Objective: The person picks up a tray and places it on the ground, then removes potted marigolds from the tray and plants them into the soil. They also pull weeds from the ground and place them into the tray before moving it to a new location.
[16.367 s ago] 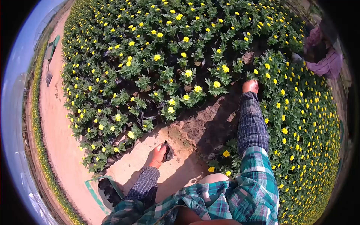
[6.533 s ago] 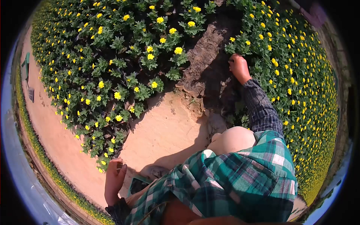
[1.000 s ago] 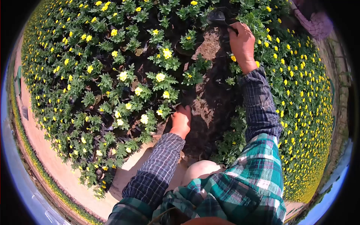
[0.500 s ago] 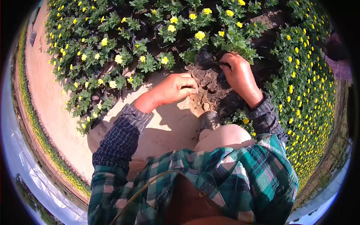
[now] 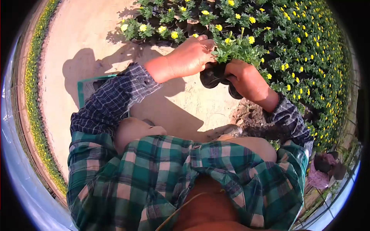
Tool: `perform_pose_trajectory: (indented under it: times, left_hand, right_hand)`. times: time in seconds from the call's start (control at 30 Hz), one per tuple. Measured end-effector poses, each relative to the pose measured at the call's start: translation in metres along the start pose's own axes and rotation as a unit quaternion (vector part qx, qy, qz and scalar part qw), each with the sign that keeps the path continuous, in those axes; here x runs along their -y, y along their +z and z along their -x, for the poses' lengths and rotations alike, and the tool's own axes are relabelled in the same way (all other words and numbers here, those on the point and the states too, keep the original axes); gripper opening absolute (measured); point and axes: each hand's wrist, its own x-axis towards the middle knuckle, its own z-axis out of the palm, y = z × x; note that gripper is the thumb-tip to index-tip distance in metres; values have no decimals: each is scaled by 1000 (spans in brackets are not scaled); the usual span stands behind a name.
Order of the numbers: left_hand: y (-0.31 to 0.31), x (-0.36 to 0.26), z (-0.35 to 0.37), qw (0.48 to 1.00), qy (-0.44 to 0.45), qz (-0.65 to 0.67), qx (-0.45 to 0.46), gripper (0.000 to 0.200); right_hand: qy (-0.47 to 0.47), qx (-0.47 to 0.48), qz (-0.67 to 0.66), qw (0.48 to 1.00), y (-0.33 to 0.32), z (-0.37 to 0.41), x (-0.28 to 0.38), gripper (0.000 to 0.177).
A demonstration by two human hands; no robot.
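Black plastic nursery bags (image 5: 211, 78) holding leafy marigold plants (image 5: 237, 50) are lifted over the pale ground in front of me. My right hand (image 5: 248, 81) is closed around the bags from the right side, its fingers wrapped at their upper part. From the left, my left hand (image 5: 192, 57) is closed at the edge of the leaves and the bag rim, fingertips bent in against a plant. The foliage and the bag hide part of its fingertips. Yellow blooms stand up from the plants between both hands.
Rows of bagged marigolds (image 5: 308, 54) fill the ground ahead and to the right. Loose soil (image 5: 250, 115) lies below my right forearm. A green-edged tray (image 5: 81, 94) is on the ground at left. Another person (image 5: 323, 169) is at the far right.
My right hand has lifted bagged marigolds off the soil at the row's edge. My left hand has moved up to meet them. My view has turned, and the green-edged tray now shows.
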Motion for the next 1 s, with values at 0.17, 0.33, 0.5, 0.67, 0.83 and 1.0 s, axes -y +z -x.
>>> perform_pose_trajectory:
  times: [0.17,0.33,0.5,0.67,0.83,1.0]
  left_hand:
    - [-15,19,68,989,-97,48,-104,19]
    - [-33,39,165,750,-448,356,-331,23]
    - [-63,81,292,503,-578,323,-555,35]
    - [-47,94,298,509,-634,335,-475,42]
    - [22,128,299,624,-652,202,-380,34]
    - [24,124,295,689,-629,163,-321,18]
  right_hand:
    - [-53,63,44,996,20,-63,39,16]
    - [-92,88,44,991,62,-111,64,15]
    - [-66,25,-7,998,137,-144,59,13]
    - [41,-113,62,991,223,-203,61,13]
    - [151,-42,138,978,287,-247,69,32]
    - [50,-142,36,988,280,-208,75,37]
